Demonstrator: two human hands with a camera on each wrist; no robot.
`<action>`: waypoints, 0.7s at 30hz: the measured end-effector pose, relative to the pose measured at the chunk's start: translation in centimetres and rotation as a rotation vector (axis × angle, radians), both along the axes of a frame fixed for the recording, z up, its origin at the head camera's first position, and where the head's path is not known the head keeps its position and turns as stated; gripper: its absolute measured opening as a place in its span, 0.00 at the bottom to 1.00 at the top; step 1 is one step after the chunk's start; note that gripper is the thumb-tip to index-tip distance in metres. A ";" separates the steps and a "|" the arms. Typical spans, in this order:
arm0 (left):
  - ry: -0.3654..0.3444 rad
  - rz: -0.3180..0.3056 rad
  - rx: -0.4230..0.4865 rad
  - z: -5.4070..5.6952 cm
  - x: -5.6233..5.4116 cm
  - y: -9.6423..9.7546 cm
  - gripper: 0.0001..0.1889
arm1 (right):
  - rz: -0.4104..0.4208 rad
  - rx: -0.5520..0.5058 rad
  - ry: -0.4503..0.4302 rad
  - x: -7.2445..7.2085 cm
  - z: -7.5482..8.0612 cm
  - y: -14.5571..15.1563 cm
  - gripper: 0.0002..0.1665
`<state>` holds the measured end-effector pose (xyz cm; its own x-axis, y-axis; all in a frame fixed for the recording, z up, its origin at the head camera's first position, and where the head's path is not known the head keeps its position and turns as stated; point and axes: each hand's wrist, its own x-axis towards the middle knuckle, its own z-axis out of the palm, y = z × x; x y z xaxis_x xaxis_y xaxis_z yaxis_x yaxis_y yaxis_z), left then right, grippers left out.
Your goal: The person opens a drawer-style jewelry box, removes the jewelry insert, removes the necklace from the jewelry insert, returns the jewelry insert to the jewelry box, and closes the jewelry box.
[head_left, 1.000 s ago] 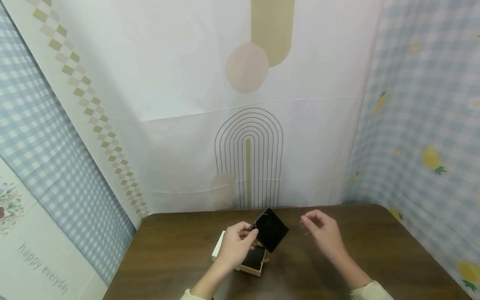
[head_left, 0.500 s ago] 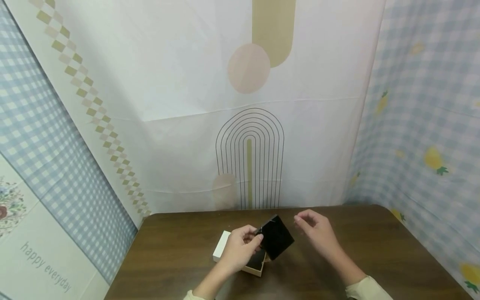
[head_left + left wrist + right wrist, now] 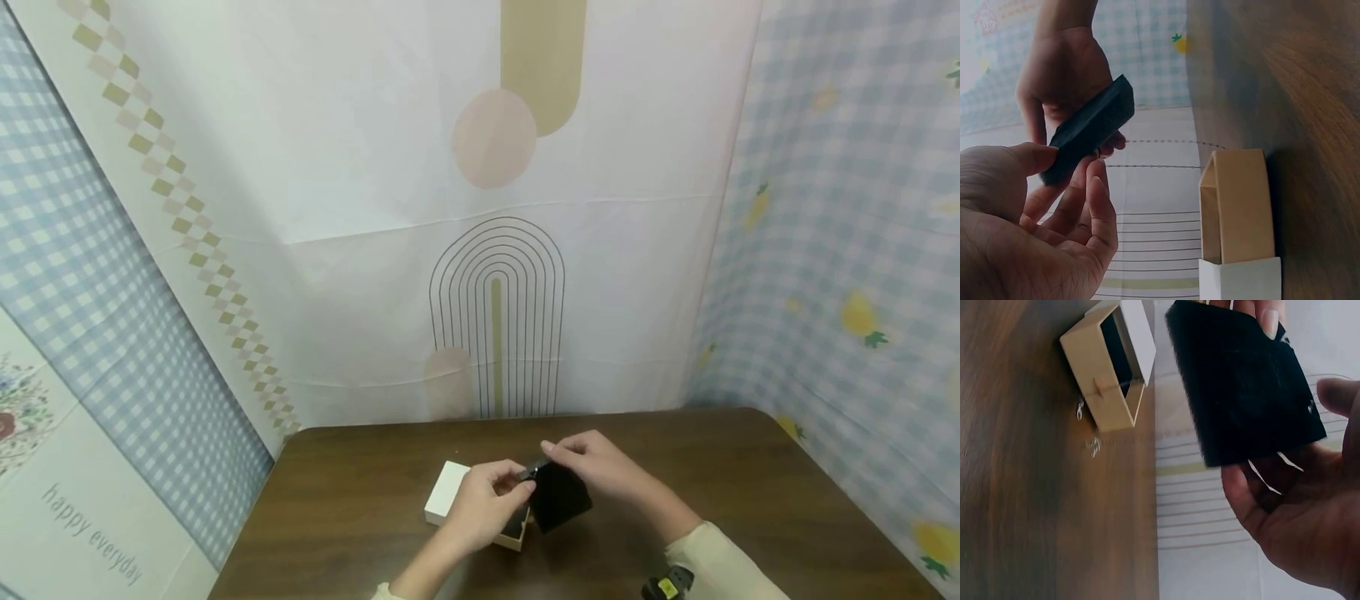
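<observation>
My left hand (image 3: pixel 483 508) pinches a thin square black jewelry pad (image 3: pixel 558 498) by one corner, above the table. In the right wrist view the pad (image 3: pixel 1247 387) looks soft and fuzzy, with small shiny bits at its edge. Two strands of a necklace chain (image 3: pixel 1166 166) hang from the pad, and their silvery ends (image 3: pixel 1092 447) dangle near the box. My right hand (image 3: pixel 596 462) is at the pad's far edge, its thumb (image 3: pixel 1335 395) right by the rim and its fingers partly hidden behind the pad. I cannot tell whether it grips anything.
Below the hands on the brown table (image 3: pixel 360 500) stands a small white box sleeve (image 3: pixel 442 492) with a tan drawer (image 3: pixel 1094 375) pulled partly out. The drawer has black lining. A patterned cloth (image 3: pixel 360 292) hangs behind the table.
My right hand has moved left and reached the pad's edge. The left hand and pad have shifted slightly right and down, and the pad has turned.
</observation>
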<state>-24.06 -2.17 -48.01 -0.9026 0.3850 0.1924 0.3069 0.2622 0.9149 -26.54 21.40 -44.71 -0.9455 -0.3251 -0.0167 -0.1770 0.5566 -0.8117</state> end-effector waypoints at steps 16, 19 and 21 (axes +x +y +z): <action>-0.034 0.005 0.010 0.0 0.5 0.5 0.06 | 0.051 -0.126 -0.012 -0.2 0.4 -1.5 0.14; -0.036 0.026 0.009 -0.2 0.4 0.6 0.06 | 0.054 -0.209 -0.018 -0.2 0.3 -1.4 0.14; -0.041 0.040 0.016 -0.3 0.4 0.6 0.06 | 0.061 -0.264 -0.023 -0.1 0.2 -1.2 0.15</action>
<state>-23.67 -1.61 -48.32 -0.9245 0.3459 0.1603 0.2582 0.2590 0.9307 -26.62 20.17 -44.50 -0.9245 -0.3771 0.0555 -0.1839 0.3138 -0.9315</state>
